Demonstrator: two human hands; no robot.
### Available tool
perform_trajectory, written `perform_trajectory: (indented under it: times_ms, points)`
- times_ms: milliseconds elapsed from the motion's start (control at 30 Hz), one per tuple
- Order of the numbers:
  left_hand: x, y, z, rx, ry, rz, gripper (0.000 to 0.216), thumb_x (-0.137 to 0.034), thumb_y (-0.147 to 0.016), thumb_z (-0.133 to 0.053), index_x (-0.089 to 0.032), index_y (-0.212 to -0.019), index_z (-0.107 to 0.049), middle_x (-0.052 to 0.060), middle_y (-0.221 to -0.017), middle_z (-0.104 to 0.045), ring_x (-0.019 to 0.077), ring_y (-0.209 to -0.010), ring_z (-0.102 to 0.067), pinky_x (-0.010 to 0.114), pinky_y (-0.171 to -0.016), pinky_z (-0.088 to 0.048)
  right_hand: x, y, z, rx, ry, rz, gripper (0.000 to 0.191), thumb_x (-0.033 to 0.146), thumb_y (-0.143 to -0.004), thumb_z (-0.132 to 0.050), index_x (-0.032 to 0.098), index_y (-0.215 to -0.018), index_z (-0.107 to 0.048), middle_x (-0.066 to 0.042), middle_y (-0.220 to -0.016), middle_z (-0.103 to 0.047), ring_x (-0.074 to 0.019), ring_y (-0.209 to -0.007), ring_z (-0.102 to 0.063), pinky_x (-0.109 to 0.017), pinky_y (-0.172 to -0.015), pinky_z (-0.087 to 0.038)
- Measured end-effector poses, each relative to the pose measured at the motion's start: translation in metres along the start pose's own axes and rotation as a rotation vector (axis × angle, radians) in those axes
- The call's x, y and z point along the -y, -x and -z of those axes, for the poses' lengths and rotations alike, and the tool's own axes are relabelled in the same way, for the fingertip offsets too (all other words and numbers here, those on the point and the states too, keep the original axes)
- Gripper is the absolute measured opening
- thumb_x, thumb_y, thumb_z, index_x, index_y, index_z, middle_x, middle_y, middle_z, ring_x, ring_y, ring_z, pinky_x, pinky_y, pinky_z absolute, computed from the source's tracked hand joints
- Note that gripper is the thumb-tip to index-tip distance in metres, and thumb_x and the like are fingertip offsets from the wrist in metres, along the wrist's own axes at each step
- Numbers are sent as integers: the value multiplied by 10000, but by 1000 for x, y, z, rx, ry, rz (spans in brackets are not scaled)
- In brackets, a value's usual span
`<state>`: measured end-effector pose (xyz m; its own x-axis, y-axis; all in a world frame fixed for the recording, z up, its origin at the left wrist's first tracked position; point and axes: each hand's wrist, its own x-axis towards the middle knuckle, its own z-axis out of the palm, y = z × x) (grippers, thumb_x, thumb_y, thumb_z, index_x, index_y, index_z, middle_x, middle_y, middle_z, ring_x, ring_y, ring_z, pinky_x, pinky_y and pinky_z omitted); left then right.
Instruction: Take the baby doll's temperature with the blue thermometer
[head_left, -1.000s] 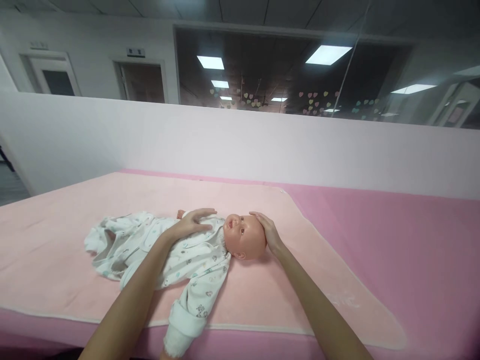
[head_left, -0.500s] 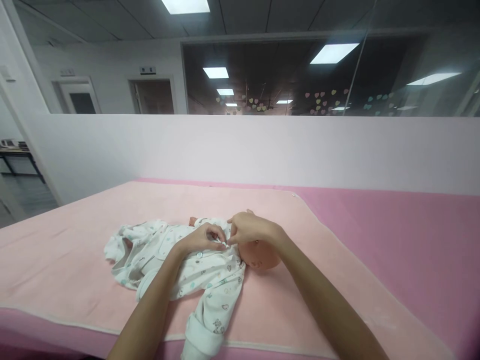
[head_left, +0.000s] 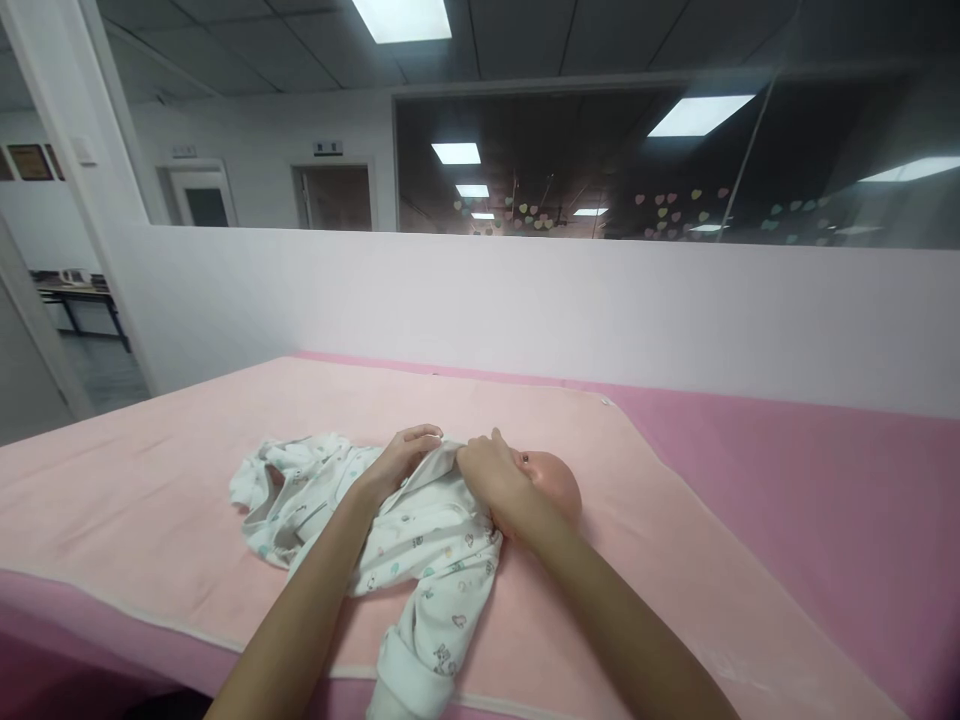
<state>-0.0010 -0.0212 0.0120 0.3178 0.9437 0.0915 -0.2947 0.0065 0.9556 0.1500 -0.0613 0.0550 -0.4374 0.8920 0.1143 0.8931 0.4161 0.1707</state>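
A baby doll [head_left: 556,482] lies on its back with its head to the right, dressed in a white printed baby romper [head_left: 431,540]. My left hand [head_left: 405,458] is on the chest of the romper, fingers curled over the raised front edge of the cloth. Close to the doll's neck, my right hand [head_left: 491,468] pinches the romper's front at the collar and lifts it a little. Part of the doll's face is hidden behind that hand. One sleeve [head_left: 431,640] stretches toward me, its cuff at the near edge. The legs of the romper lie rumpled to the left.
A peach-coloured mat [head_left: 187,480] lies under the doll, over a pink surface [head_left: 810,480]. Behind it stands a low white wall [head_left: 562,310] with glass above. A table [head_left: 79,292] is visible beyond the opening at far left.
Both hands have pulled the front of the romper up into a raised fold. My right hand has shifted lower, showing more of the doll's head. The view has turned slightly left.
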Motion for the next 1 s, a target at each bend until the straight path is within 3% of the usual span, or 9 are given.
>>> perform_trajectory:
  times_ms: [100,300,533,667,800,900,1000]
  points:
    - [2,-2,3,-5,4,4,341,-272,-549,-748,-174,-840,-601,-40,-573,-593,109,-474,-538,203,-486,-367,-1,2,4,-23,29,30,232,34,-784,-451,152,-759,-650,-116,-822,-669,-224,-887,-594,-402,-957,-252]
    - [3,-3,3,-15,-69,4,300,-295,-548,-760,-131,-777,-656,0,-591,-634,128,-509,-560,218,-504,-380,-11,13,18,-81,13,32,216,134,-801,-444,141,-743,-652,-126,-805,-679,-223,-780,-608,-379,-876,-312]
    - [4,-5,4,-26,-55,20,282,-300,-567,-753,-130,-779,-677,15,-631,-653,138,-557,-574,227,-540,-403,-29,22,45,-170,-81,-9,248,244,-773,-455,142,-653,-646,-92,-598,-633,-170,-605,-548,-267,-625,-337]
    - [7,-5,3,-4,-136,-20,222,-330,-619,-704,-134,-721,-679,10,-599,-630,139,-549,-548,230,-525,-383,-57,32,58,-312,-395,-60,247,233,-721,-455,133,-566,-620,-26,-506,-540,-110,-502,-430,-246,-490,-256]
    - [3,0,-2,167,-430,-122,186,-328,-673,-667,-144,-685,-695,19,-601,-614,140,-590,-523,232,-555,-368,-84,43,63,-400,-715,-26,246,248,-696,-453,138,-582,-641,15,-521,-518,-89,-502,-417,-225,-479,-274]
    - [0,4,-5,278,-519,-160,172,-306,-650,-698,-155,-731,-708,36,-694,-628,159,-679,-530,248,-625,-384,-95,45,63,-407,-887,-35,255,276,-696,-468,143,-610,-668,15,-545,-557,-104,-547,-487,-219,-520,-344]
    - [2,4,-2,258,-371,-147,177,-300,-634,-717,-161,-743,-699,-12,-565,-528,116,-573,-461,239,-585,-367,-98,40,58,-424,-1065,-19,252,285,-707,-489,149,-622,-683,-13,-650,-645,-151,-719,-589,-248,-687,-428]
